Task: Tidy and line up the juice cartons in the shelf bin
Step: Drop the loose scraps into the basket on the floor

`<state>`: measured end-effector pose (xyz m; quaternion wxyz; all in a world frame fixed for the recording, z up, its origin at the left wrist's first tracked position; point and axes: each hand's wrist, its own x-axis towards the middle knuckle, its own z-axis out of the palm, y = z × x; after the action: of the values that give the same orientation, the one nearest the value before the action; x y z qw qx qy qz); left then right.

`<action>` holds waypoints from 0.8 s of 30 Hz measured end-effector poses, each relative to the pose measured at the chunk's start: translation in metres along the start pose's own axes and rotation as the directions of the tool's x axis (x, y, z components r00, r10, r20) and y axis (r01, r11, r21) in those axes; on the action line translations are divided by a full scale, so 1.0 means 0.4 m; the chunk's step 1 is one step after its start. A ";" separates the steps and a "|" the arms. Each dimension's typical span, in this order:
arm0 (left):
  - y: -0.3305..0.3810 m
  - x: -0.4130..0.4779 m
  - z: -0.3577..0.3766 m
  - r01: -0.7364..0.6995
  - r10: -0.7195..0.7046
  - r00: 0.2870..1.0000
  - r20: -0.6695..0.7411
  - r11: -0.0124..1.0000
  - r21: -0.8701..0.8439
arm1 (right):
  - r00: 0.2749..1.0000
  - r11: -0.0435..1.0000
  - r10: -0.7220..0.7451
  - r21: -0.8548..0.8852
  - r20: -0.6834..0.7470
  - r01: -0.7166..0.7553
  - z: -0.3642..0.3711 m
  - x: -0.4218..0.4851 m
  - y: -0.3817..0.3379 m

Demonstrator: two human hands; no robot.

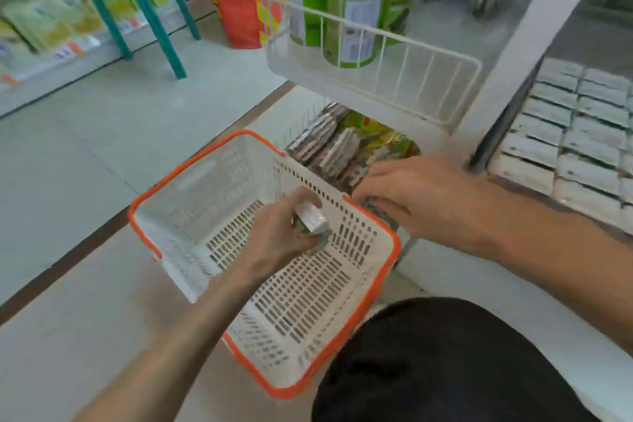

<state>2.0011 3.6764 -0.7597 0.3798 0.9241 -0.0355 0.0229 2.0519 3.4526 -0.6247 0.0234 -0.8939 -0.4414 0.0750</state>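
Beside the knee (pixel 445 360), the basket (pixel 396 245) sits under the left hand (pixel 279 235) gripping one carton (pixel 313 218); the right hand (pixel 414 195), nearer the shelf bin (pixel 298 124), curls onto its cartons (pixel 329 144), grip unclear.

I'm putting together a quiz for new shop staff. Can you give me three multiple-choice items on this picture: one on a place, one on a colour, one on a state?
1. Where is the left hand?
A. over the white basket
B. on a trolley handle
C. inside a fridge

2. What colour is the basket's rim?
A. blue
B. orange
C. black

3. What is the left hand doing?
A. lying flat and empty
B. making an empty fist
C. gripping a small carton

Answers:
1 A: the hand hangs above the basket's slotted floor.
2 B: an orange band runs round its top.
3 C: its fingers curl round the carton.
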 end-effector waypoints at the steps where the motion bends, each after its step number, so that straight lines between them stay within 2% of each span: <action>1: -0.044 0.010 0.046 0.027 -0.028 0.999 0.037 0.999 0.027 | 0.998 0.999 0.021 -0.032 0.060 -0.019 0.034 0.015 0.004; 5: -0.178 0.041 0.226 0.090 -0.100 0.981 0.164 0.994 0.068 | 0.955 0.990 0.136 -0.055 0.263 -0.126 0.154 0.036 0.040; 7: -0.227 0.060 0.302 0.108 -0.133 0.960 0.248 0.988 0.110 | 0.930 0.983 0.184 -0.052 0.319 -0.176 0.192 0.034 0.060; 11: -0.294 0.086 0.409 0.156 -0.208 0.922 0.328 0.972 0.177 | 0.932 0.977 0.207 -0.013 0.299 -0.213 0.241 0.028 0.070; 15: -0.323 0.097 0.469 0.156 -0.225 0.903 0.366 0.966 0.207 | 0.935 0.970 0.225 0.024 0.275 -0.241 0.268 0.019 0.081; 20: -0.309 0.096 0.525 0.103 -0.167 0.936 0.310 0.972 0.211 | 0.931 0.963 0.255 0.018 0.261 -0.269 0.291 0.007 0.084; 24: -0.306 0.085 0.533 0.114 -0.183 0.922 0.342 0.971 0.210 | 0.937 0.953 0.281 0.060 0.206 -0.298 0.290 0.001 0.078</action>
<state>2.0485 3.6118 -0.9946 0.2797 0.9440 -0.0316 -0.1720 2.0587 3.4313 -0.7428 0.0089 -0.9355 -0.3012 0.1847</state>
